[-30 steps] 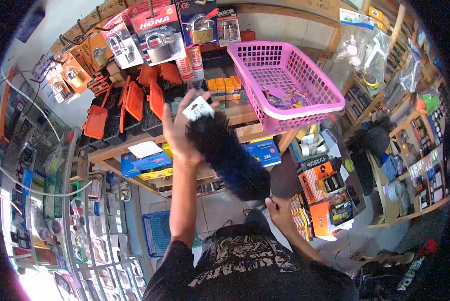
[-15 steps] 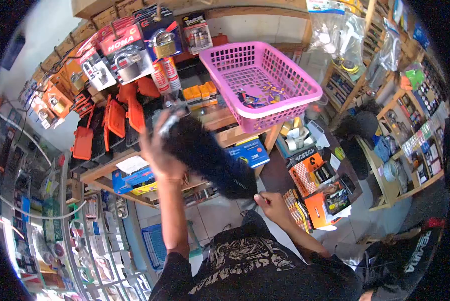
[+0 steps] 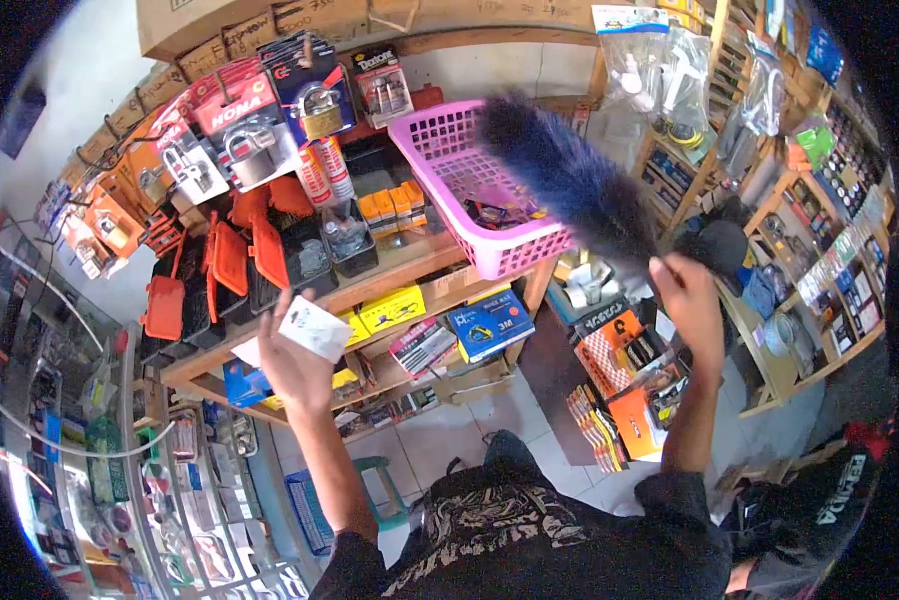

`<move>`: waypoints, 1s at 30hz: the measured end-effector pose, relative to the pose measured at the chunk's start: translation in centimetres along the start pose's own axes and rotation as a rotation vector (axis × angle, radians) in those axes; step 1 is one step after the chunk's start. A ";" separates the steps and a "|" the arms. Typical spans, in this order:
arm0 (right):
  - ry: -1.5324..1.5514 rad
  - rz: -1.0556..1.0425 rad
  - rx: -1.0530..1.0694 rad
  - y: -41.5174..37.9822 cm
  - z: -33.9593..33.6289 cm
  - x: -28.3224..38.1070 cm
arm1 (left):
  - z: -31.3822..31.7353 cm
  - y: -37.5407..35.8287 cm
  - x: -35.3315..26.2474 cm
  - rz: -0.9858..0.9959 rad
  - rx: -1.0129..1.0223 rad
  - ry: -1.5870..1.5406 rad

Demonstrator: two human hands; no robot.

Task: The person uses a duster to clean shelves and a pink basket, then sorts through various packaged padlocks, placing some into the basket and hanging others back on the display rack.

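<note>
My right hand point(image 3: 687, 295) is closed around the near end of a dark blue fluffy duster point(image 3: 579, 180). The duster slants up and left, its tip in front of the pink plastic basket point(image 3: 524, 240) and hiding part of it. Small packets point(image 3: 504, 212) lie inside the basket. Over the front edge of the wooden shelf, my left hand point(image 3: 301, 372) holds a small white card point(image 3: 314, 330) against its fingers; what is printed on the card cannot be read. Near that hand are black bins point(image 3: 314, 262) with orange lids point(image 3: 267, 248).
Carded padlocks point(image 3: 252, 150) hang at the back left. Yellow boxes point(image 3: 391, 308) and a blue 3M box point(image 3: 489, 325) sit on the lower shelf. To the right, orange boxes point(image 3: 609, 345) rest on a dark surface. Another person's dark sleeve point(image 3: 829, 510) shows at the lower right.
The duster has swung from over the bins up and right to the basket, with my right hand moving up and right. My left hand has drawn back, and the white card now shows clearly.
</note>
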State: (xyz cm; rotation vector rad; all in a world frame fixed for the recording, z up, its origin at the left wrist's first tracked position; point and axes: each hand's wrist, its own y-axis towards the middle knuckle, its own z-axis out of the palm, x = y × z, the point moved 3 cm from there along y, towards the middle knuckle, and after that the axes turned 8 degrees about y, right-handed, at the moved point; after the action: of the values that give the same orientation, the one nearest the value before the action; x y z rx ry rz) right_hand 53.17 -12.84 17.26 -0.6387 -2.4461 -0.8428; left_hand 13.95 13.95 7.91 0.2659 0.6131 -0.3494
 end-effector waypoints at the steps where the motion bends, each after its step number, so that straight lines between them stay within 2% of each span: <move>1: -0.082 0.050 -0.002 1.6 0.0 0.8 | 0.5 -0.2 0.7 -0.022 -0.066 0.059; 2: -0.162 0.101 -0.007 3.1 0.1 1.5 | 2.0 -0.7 1.3 -0.042 -0.087 0.073; 7: -0.314 -0.044 -0.048 10.5 4.9 0.2 | 3.7 -1.4 3.6 -0.070 0.009 0.057; 9: -0.411 -0.057 0.095 12.5 6.9 1.7 | 3.5 -1.3 3.8 -0.082 0.043 0.063; 14: -0.514 -0.015 0.186 15.5 10.1 3.2 | 3.6 -1.7 3.9 -0.067 0.022 0.057; 17: -0.514 -0.311 -0.172 13.6 9.3 6.9 | 3.4 -1.9 3.8 -0.032 0.001 0.096; 18: -0.506 -0.325 -0.173 13.0 9.5 7.5 | 3.4 -1.9 3.8 -0.017 -0.004 0.096; 20: -0.178 -0.542 -0.204 10.8 9.1 10.3 | 3.3 -1.8 3.9 -0.057 0.012 0.061; 24: 0.263 -0.683 0.360 5.3 9.8 15.1 | 4.3 -1.7 4.5 -0.065 -0.021 0.105; 26: 0.499 -0.564 0.654 2.2 12.0 15.8 | 5.4 -1.7 5.0 -0.063 -0.007 0.155; 28: 0.347 -0.850 0.515 -0.2 13.0 16.7 | 6.6 -1.7 5.7 -0.009 0.008 0.256; 29: 0.263 -0.875 0.483 -0.9 12.9 17.1 | 7.7 -1.7 5.9 -0.083 0.027 0.273; 30: 0.264 -0.877 0.484 -0.8 13.4 16.9 | 9.4 -2.1 5.9 -0.075 0.068 0.338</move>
State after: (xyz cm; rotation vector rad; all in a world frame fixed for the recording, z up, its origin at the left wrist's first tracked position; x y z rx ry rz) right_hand 35.77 -0.02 17.10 0.7242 -2.4978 -0.5166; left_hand 22.42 7.37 11.49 0.3722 0.9465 -0.4013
